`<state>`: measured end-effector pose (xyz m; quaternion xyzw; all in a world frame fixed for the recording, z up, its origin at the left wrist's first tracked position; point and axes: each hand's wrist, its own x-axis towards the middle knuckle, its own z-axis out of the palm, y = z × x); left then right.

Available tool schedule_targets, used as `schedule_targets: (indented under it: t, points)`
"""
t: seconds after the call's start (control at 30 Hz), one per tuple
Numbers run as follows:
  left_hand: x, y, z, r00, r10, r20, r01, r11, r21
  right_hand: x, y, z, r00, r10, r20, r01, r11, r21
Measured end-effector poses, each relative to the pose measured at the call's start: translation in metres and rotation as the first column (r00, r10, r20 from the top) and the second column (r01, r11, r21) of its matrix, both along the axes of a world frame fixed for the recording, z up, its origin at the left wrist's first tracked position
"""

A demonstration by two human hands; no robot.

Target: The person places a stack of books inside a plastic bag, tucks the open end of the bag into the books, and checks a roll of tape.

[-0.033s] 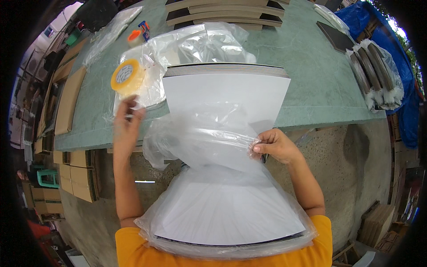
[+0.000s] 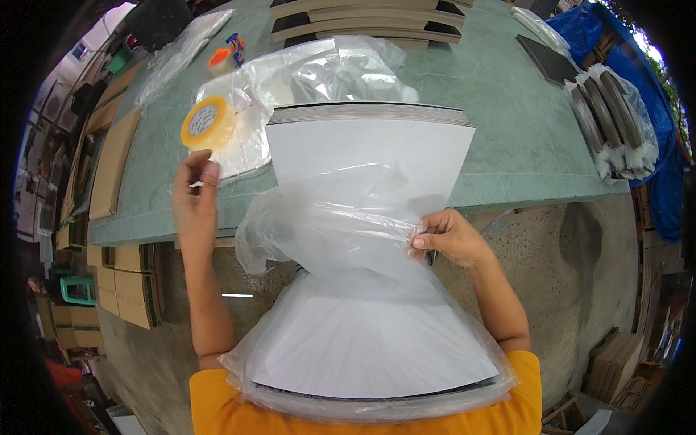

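A thick stack of white sheets (image 2: 370, 156) with dark edges leans from my torso up onto the green table (image 2: 507, 130). A clear plastic bag (image 2: 326, 225) covers its lower half and bunches across the middle. My right hand (image 2: 446, 238) pinches the bunched bag edge at the stack's right side. My left hand (image 2: 194, 203) is raised at the stack's left, fingers closed on a small pale strip. It sits just below a yellow tape roll (image 2: 206, 123) that lies on the table.
Crumpled clear bags (image 2: 326, 69) lie behind the stack. An orange tape roll (image 2: 220, 60) and brown board stacks (image 2: 362, 22) are at the far side. Bagged dark stacks (image 2: 612, 119) and a blue tarp (image 2: 652, 109) are on the right. Cardboard piles (image 2: 134, 286) stand under the table at left.
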<state>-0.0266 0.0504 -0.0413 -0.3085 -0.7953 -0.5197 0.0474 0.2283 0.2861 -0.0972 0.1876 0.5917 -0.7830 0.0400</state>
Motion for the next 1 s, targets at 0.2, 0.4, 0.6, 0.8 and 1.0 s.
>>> schedule_targets:
  t: [0.2,0.4,0.6,0.8,1.0]
  points:
    - [0.105,0.065,0.002,0.662,-0.649,0.375,0.649,0.747,0.145,-0.036,-0.027,0.013,0.99,-0.066,-0.124,0.034,0.97,-0.241]
    - [-0.001,0.01,-0.009,0.873,-0.106,0.476,0.207,0.965,-0.163,0.001,0.0,0.007,0.95,-0.178,-0.257,0.079,0.931,-0.355]
    - [0.094,0.049,0.022,0.833,-0.427,-0.352,0.437,0.898,-0.056,-0.021,-0.029,0.042,0.949,-0.063,-0.309,0.096,0.991,0.092]
    - [0.104,0.057,0.008,0.574,-0.722,0.387,0.722,0.669,0.176,-0.025,-0.035,0.085,0.892,0.055,-0.449,0.221,0.814,0.538]
    - [0.087,0.059,0.011,0.497,-0.565,0.658,0.498,0.807,0.317,-0.024,-0.017,0.025,0.923,0.269,-0.276,-0.122,0.883,0.453]
